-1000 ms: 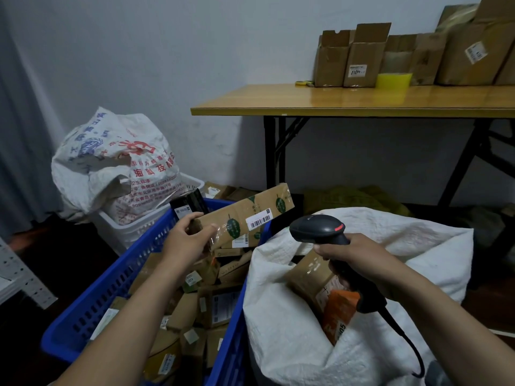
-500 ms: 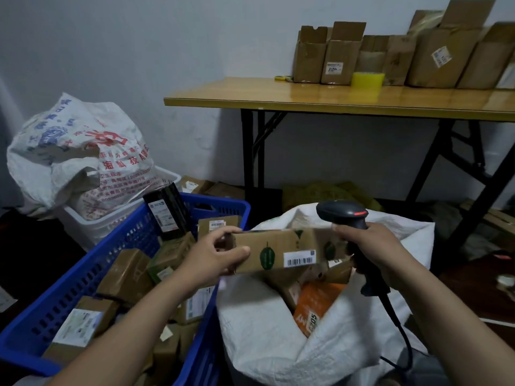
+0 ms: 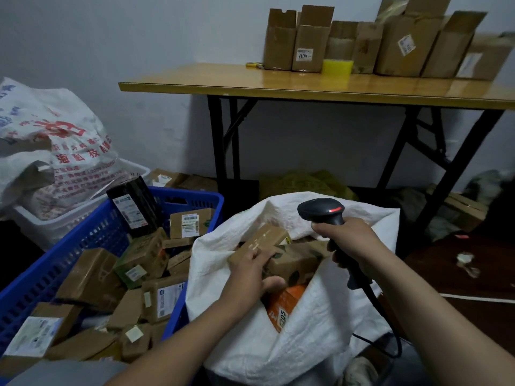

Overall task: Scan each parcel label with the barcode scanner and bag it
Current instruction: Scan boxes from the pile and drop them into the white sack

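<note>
Left arm reaches forward from lower edge; left hand [image 3: 250, 277] in mouth of white sack [image 3: 278, 344] — grip clamped on brown parcel [image 3: 264, 240], fingers over top face, thumb under near end. Parcel lies tilted on other boxes inside sack, running away from palm. Right hand [image 3: 345, 238] raised over sack — grip closed round handle of black barcode scanner [image 3: 320, 211], head above fist. Blue crate [image 3: 69, 246] of parcels just left of sack.

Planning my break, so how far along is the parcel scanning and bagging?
Done: an orange parcel and others lie in the sack. In hand: the left hand holds a box at the sack's mouth; the right hand grips the scanner. Left: the crate holds many parcels, likely unscanned.
</note>
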